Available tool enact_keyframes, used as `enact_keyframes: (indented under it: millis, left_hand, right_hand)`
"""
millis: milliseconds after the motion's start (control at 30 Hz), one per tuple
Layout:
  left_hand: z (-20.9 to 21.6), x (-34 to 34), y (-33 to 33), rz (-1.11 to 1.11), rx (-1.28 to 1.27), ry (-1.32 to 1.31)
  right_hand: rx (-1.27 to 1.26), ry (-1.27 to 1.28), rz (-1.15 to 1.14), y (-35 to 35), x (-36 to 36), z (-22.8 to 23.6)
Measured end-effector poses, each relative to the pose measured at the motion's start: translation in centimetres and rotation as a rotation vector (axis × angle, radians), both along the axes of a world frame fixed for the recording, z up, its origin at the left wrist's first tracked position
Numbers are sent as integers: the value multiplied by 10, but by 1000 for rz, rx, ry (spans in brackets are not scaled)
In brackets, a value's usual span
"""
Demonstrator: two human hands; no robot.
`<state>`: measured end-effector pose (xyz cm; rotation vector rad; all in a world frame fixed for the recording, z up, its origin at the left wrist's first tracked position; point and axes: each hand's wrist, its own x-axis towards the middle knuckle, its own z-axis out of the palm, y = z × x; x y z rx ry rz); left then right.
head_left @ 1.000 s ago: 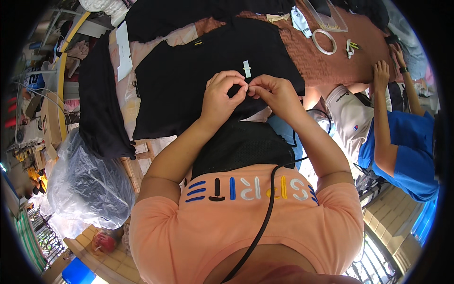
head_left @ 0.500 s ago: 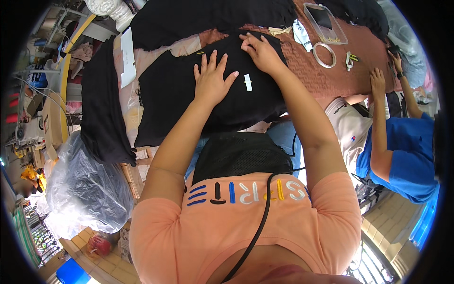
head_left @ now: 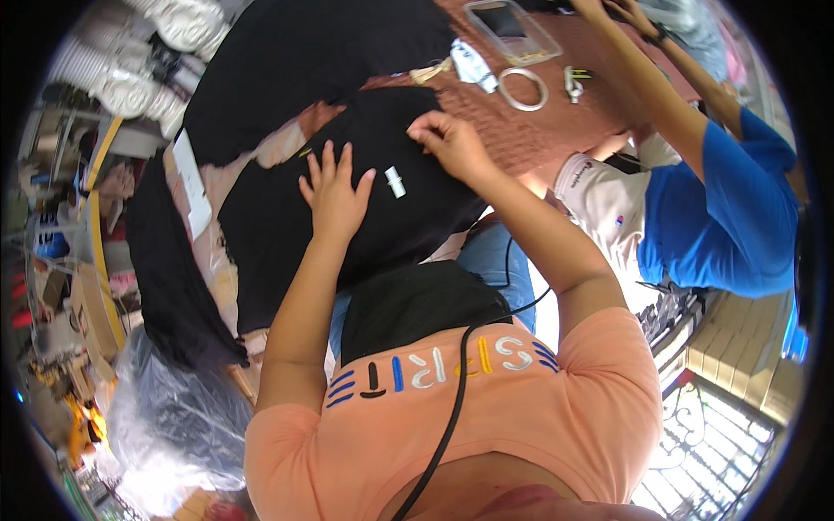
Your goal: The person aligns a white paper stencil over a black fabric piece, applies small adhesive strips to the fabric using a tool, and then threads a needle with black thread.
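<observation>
Spread over the work surface in front of me is a piece of black fabric [head_left: 269,226] with a small white label [head_left: 395,182] on it. My left hand [head_left: 337,200] lies flat on the fabric to the left of the label, fingers spread. Beyond the label and to its right, my right hand [head_left: 456,149] is at the fabric's right part, thumb and fingertips pinched together. What the pinch holds, if anything, is too small to make out. A little yellow mark [head_left: 305,152] shows at the fabric's far edge, near my left fingertips.
More black fabric [head_left: 313,65] covers the far side, beside a white card [head_left: 193,187]. On brown cloth [head_left: 569,130] lie a clear tray [head_left: 543,45], a white ring [head_left: 524,106] and small thread snips [head_left: 572,85]. A blue-shirted person [head_left: 712,217] reaches in from the right.
The whole view has swung, so the table appears turned. My left hand stays flat on the fabric; my right fingertips have drawn closer together. The other person's arms reach farther across the table.
</observation>
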<state>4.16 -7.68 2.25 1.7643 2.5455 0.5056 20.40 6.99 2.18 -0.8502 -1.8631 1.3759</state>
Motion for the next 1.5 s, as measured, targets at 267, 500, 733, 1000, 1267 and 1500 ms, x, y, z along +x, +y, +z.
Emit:
enact_keyframes:
  millis: [267, 500, 733, 1000, 1267, 1500]
  left_hand:
    - [8, 40, -5, -213, -47, -18]
    - [5, 38, -6, -200, -15, 0]
    - [3, 41, -3, -207, 32, 15]
    - [1, 39, -7, -206, 57, -20]
    - [1, 38, -4, -190, 43, -31]
    - [2, 38, -5, -178, 30, -22]
  right_hand:
    - [104, 120, -35, -1, 0, -3]
    - [195, 108, -71, -3, -1, -4]
    - [293, 129, -262, 5, 13, -6]
    - [172, 43, -485, 43, 73, -5]
    - [672, -563, -527, 116, 112, 5]
    - [704, -773, -356, 129, 102, 0]
